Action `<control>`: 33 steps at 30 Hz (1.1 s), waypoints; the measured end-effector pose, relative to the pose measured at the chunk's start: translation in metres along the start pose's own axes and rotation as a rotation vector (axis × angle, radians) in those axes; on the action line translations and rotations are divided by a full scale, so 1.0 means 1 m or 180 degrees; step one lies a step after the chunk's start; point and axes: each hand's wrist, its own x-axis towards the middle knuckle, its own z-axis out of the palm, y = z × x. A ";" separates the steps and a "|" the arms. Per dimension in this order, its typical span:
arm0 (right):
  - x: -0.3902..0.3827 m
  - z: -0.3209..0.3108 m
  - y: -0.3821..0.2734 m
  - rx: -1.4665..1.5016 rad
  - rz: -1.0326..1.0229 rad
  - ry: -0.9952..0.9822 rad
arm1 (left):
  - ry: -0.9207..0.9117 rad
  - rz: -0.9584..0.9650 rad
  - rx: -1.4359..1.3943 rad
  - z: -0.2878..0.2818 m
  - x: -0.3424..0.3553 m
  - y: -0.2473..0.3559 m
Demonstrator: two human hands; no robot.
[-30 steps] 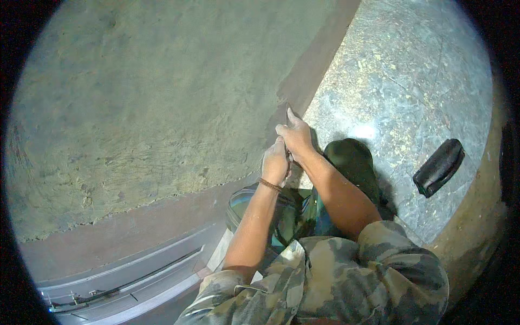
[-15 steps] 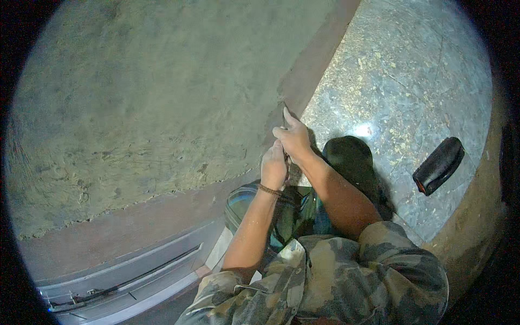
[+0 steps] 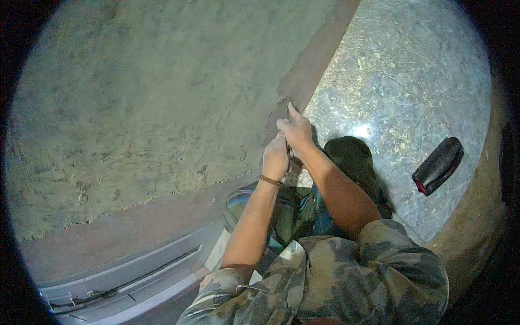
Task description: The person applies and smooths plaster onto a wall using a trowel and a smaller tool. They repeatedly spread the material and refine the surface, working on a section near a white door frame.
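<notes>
Both my hands meet at the lower right corner of a broad grey-green plastered surface (image 3: 162, 103). My right hand (image 3: 297, 132) is closed on a narrow flat tool (image 3: 281, 112), its index finger stretched along it. The dark blade-like part lies against the brown strip (image 3: 306, 70) bordering the plaster. Just below, my left hand (image 3: 275, 157) is closed at the tool's lower end, with its thumb close to the right hand. Fingers hide most of the tool, so I cannot tell its exact kind. A brown beaded bracelet (image 3: 270, 180) circles my left wrist.
A black pouch-like object (image 3: 439, 166) lies on the stained grey floor (image 3: 411, 81) to the right. My dark shoe (image 3: 349, 154) stands beside my right forearm. At the lower left runs a pale metal frame (image 3: 130, 271) with a dark slot. Ridges roughen the plaster's lower edge.
Both hands have shifted slightly up and to the right along the plaster's edge. More of the flat tool shows beside the right index finger. The black object stays put.
</notes>
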 end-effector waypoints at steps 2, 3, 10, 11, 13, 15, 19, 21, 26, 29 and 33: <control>-0.010 0.004 0.007 -0.0158 -0.0282 -0.0110 | 0.0065 -0.0214 -0.0036 -0.003 -0.017 0.002; -0.023 0.010 0.012 -0.0359 -0.0465 -0.0217 | 0.0388 0.0104 -0.0006 -0.007 -0.034 0.006; -0.049 0.019 -0.005 -0.0105 -0.0307 -0.0513 | 0.0198 0.0017 -0.0146 -0.027 -0.055 0.003; -0.041 0.013 -0.012 0.0108 0.0054 -0.0461 | 0.0068 -0.0392 -0.0450 -0.017 -0.040 -0.002; -0.027 -0.001 -0.022 0.0332 0.0505 -0.0375 | -0.0248 -0.0705 -0.0267 -0.004 -0.010 -0.007; -0.020 0.000 -0.022 0.0375 0.0240 -0.0282 | -0.0342 -0.0580 -0.0050 -0.003 -0.004 -0.008; -0.055 0.025 0.026 -0.0608 -0.0897 -0.0302 | 0.0137 0.0187 0.0453 -0.031 -0.066 -0.002; -0.059 0.031 0.047 -0.1119 -0.1567 -0.0201 | -0.0002 -0.0885 -0.0582 -0.047 -0.090 0.005; -0.021 0.017 0.052 -0.0373 -0.0421 -0.0233 | -0.0193 0.0005 0.0522 -0.019 -0.043 -0.028; 0.000 0.004 0.030 -0.0280 -0.0166 -0.0195 | -0.0481 -0.0529 0.0191 0.004 -0.007 -0.028; -0.047 0.021 0.022 -0.0411 -0.0520 -0.0390 | -0.0207 -0.0227 0.0038 -0.025 -0.057 -0.002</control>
